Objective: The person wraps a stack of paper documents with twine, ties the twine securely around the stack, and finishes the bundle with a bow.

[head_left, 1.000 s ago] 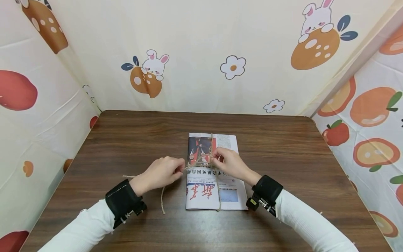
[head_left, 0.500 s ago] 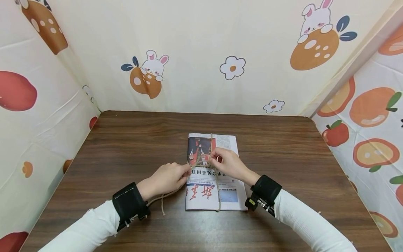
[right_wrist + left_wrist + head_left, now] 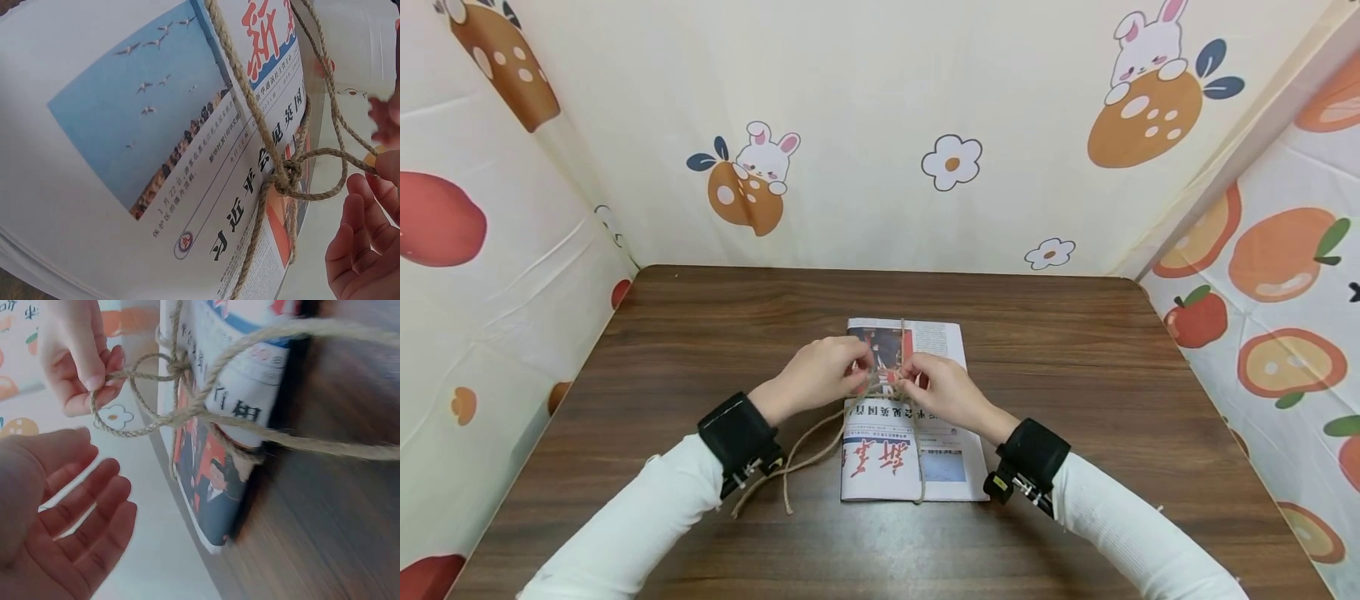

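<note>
A folded newspaper stack [image 3: 951, 458] lies on the table, bound lengthwise and crosswise with twine [image 3: 250, 100]. A twine knot [image 3: 286, 177] sits on its top face. My right hand [image 3: 947, 392] pinches a loop of twine [image 3: 112, 432] rising from the knot, between thumb and index finger. Beside that loop, over the stack's left edge, is my left hand [image 3: 823, 375]. The left wrist view shows that left hand [image 3: 75, 512] with fingers apart and loosely bent, holding nothing. Two loose twine ends [image 3: 805, 458] trail from the knot to the left, onto the table.
The brown wooden table [image 3: 715, 317] extends around the stack on every side. A pale printed curtain [image 3: 865, 100] hangs behind it, with more printed cloth [image 3: 1285, 317] along the right and left sides. Black bands with cameras [image 3: 1037, 454] sit on both wrists.
My left hand has moved right and away from me, from beside the stack to over its left edge. The twine ends now hang below it. My right hand keeps its pinch almost in place.
</note>
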`<state>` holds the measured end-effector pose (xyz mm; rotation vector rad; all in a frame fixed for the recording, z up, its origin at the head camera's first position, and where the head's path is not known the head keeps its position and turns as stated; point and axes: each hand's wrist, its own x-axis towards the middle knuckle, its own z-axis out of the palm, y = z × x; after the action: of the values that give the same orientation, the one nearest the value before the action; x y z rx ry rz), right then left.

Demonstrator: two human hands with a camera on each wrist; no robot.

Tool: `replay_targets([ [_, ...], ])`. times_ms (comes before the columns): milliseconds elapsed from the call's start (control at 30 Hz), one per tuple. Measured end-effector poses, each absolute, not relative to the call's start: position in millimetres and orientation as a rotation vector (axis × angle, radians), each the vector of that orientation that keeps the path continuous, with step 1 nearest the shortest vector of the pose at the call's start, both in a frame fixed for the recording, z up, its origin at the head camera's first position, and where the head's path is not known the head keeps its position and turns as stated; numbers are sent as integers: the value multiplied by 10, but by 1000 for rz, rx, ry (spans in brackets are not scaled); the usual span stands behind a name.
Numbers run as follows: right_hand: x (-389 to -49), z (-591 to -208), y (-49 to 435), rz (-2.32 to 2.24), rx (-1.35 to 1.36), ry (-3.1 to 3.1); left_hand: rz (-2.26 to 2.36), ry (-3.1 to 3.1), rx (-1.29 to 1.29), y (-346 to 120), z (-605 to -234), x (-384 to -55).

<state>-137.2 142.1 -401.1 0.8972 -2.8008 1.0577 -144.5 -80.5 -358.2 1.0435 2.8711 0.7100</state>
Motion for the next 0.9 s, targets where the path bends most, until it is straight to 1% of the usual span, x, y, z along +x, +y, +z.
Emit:
replay_targets([
  [167, -1365, -4005, 1404, 1022, 921, -2784, 729, 2815, 1075, -662, -3627, -1553],
  [400, -1373, -4034, 1397, 996, 917, -2772, 751, 2774, 1119, -585, -3716, -1609],
  [700, -1358, -4026, 1355, 1020, 942, -2743, 952, 2654, 1061, -707, -3831, -1690],
  [900, -1313, -4013, 1329, 954, 950, -2724, 982, 2666, 1006, -827, -3903, -1739],
])
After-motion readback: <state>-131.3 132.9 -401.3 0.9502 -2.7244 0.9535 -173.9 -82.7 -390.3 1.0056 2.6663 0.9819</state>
